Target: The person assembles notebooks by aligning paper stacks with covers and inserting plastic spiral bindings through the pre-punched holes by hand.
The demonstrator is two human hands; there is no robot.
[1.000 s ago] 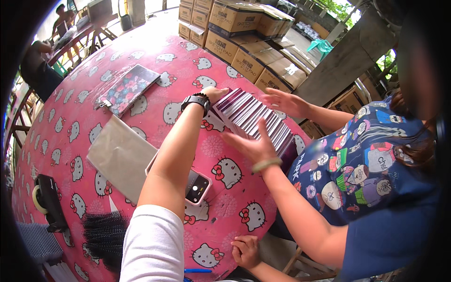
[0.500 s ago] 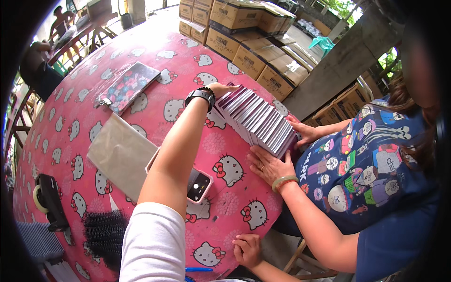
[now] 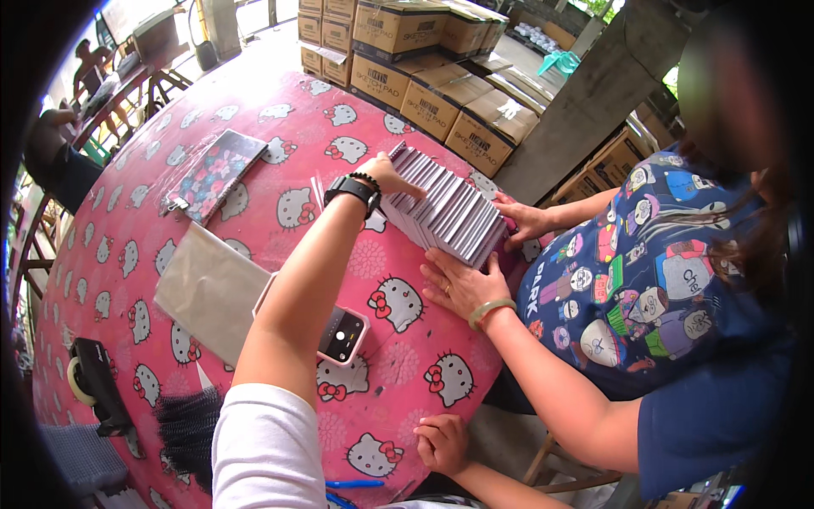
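Observation:
A long block of thin booklets (image 3: 445, 199), their pale edges showing in a row, lies slantwise on the table. My left hand (image 3: 388, 176), with a dark watch and a beaded bracelet at the wrist, grips the block's far left end. Its thumb lies across the booklets' edges; the other fingers are partly hidden. Low in view, at the table's near edge, my right hand (image 3: 443, 443) rests with curled fingers and nothing visible in it. A co-worker's two hands, one at the near side (image 3: 466, 288) and one at the far side (image 3: 524, 220), flank the block's right end.
A phone (image 3: 343, 335) lies partly under my left forearm, beside a clear plastic sheet (image 3: 208, 288). Left are a flowered pouch (image 3: 222, 174), a tape dispenser (image 3: 100, 382) and black spiral coils (image 3: 188, 437). Blue pens (image 3: 354, 484) lie nearby. Cartons (image 3: 424, 85) stand behind the table (image 3: 394, 360).
My left thumb has come from the purple cover at the block's end onto the booklets' edges. That cover is mostly out of sight. The whole view has shifted slightly.

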